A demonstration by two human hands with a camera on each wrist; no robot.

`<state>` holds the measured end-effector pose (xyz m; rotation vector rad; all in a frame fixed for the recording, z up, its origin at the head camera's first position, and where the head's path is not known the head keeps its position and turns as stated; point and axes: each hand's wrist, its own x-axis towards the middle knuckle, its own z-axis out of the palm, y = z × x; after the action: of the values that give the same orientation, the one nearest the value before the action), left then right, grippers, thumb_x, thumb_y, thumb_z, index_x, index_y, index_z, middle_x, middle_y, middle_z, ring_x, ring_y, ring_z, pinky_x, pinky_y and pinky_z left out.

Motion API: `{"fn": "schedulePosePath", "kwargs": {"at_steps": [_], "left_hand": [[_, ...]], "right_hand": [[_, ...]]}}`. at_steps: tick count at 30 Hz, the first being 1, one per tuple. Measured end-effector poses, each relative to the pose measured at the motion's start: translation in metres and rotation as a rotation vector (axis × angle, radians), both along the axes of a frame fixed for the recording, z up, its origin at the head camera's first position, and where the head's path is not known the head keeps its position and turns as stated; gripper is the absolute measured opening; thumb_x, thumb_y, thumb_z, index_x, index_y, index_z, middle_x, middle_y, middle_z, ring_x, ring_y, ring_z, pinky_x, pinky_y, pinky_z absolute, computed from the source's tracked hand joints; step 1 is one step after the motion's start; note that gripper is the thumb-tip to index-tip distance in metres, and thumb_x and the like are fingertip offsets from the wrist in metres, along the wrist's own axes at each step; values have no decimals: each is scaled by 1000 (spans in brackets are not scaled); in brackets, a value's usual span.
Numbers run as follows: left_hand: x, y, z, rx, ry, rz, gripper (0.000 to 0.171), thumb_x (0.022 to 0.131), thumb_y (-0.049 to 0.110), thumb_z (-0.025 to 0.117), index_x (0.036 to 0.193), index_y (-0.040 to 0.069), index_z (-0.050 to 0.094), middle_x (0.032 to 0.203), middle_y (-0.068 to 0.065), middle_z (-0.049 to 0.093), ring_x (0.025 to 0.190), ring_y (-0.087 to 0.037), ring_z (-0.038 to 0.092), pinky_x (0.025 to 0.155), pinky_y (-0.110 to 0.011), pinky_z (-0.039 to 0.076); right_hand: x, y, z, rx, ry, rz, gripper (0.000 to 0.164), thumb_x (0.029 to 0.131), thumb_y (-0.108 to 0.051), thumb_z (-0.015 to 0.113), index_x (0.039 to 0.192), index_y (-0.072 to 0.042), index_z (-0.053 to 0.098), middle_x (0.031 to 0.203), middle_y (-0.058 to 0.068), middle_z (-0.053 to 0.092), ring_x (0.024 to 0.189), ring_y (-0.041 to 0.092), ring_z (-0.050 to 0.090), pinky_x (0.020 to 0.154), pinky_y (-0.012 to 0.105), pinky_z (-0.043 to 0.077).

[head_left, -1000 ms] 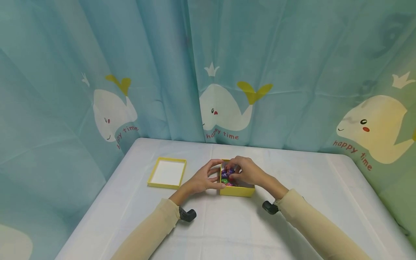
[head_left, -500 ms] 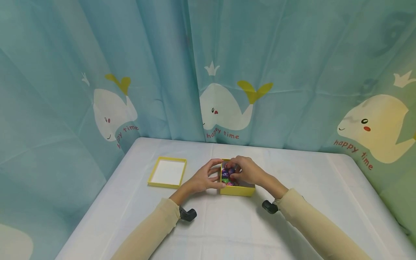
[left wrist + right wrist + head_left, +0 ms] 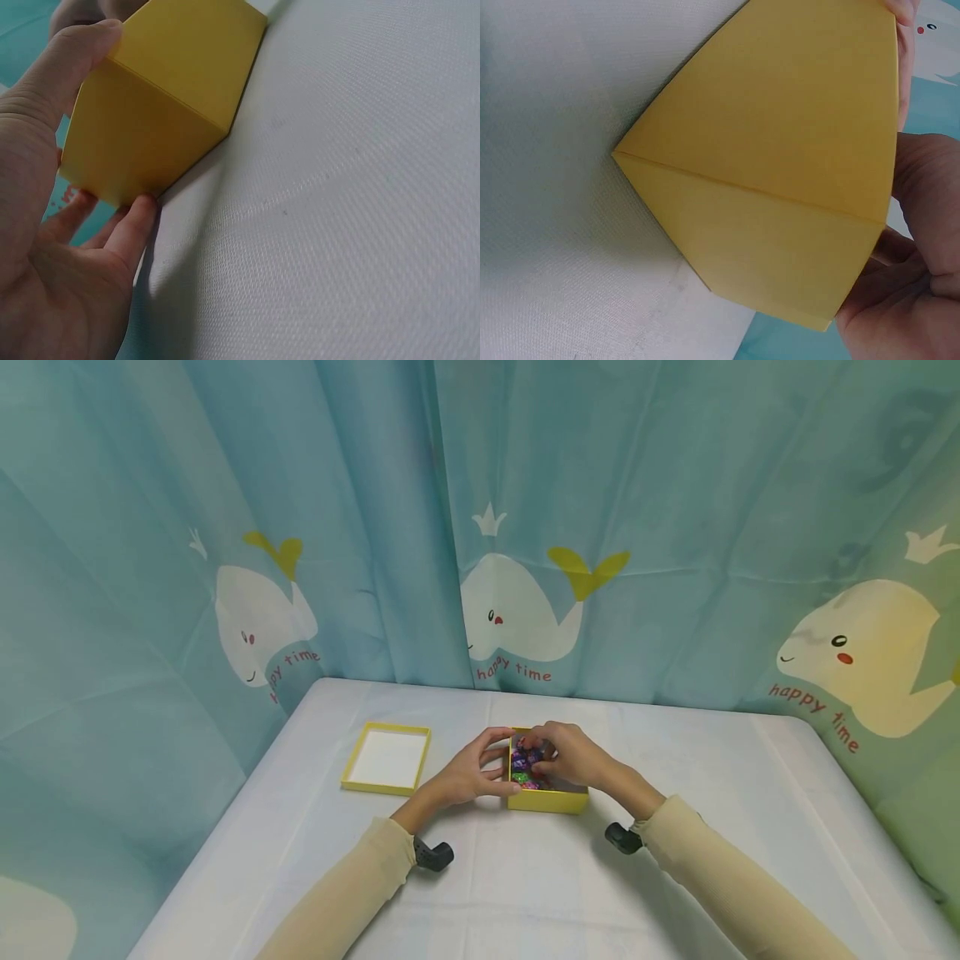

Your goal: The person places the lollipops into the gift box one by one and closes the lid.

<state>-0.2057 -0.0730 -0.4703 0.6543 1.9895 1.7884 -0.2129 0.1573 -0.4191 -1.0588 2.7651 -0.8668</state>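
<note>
An uncovered yellow box (image 3: 547, 802) sits on the white table, holding several small, shiny, candy-like wrapped pieces (image 3: 525, 762) in purple, green and pink along its left side. My left hand (image 3: 467, 775) holds the box's left side, thumb at the front corner and fingers spread along the wall, as the left wrist view shows on the yellow wall (image 3: 142, 135). From the right, my right hand (image 3: 577, 756) reaches over the rim with bent fingers down among the pieces. Whether those fingers pinch a piece I cannot tell; the box wall (image 3: 780, 150) hides them in the right wrist view.
A shallow yellow-edged lid (image 3: 386, 758) lies left of the box, its white inside facing up. The white table (image 3: 510, 885) ends at a blue curtain (image 3: 675, 527) printed with whales. Black wrist cameras (image 3: 433, 856) jut inward from both sleeves.
The wrapped pieces under my right fingers have shifted slightly, with the purple ones changing place. My left hand, the box and the lid stay where they were.
</note>
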Motion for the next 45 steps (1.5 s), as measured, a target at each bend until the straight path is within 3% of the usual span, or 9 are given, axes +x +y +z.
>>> {"fn": "schedulePosePath", "kwargs": {"at_steps": [4, 14, 23, 45], "left_hand": [[1, 0, 1, -3, 2, 2, 83, 78, 14, 84, 144, 25, 37, 153, 0, 31, 140, -24, 35, 107, -34, 43], [1, 0, 2, -11, 1, 2, 82, 78, 13, 83, 145, 25, 36, 153, 1, 31, 141, -24, 35, 107, -35, 43], [2, -1, 5, -36, 0, 2, 83, 78, 15, 84, 145, 26, 36, 153, 2, 31, 141, -23, 34, 107, -34, 43], [4, -2, 7, -11, -17, -8, 89, 78, 16, 84, 150, 24, 31, 157, 1, 25, 144, -27, 29, 109, -35, 41]], "right_hand": [[1, 0, 3, 14, 15, 9, 36, 80, -7, 80, 113, -2, 66, 103, 9, 66, 92, 24, 63, 78, 41, 58], [1, 5, 20, 19, 11, 53, 32, 82, -8, 78, 112, -4, 66, 103, 11, 66, 87, 26, 66, 70, 29, 59], [3, 9, 30, 8, 3, 82, 36, 83, -11, 78, 116, -2, 65, 105, 15, 66, 86, 27, 67, 72, 35, 61], [7, 17, 27, -31, 6, 70, 41, 85, -16, 77, 121, -2, 62, 106, 16, 65, 86, 25, 64, 71, 35, 60]]}}
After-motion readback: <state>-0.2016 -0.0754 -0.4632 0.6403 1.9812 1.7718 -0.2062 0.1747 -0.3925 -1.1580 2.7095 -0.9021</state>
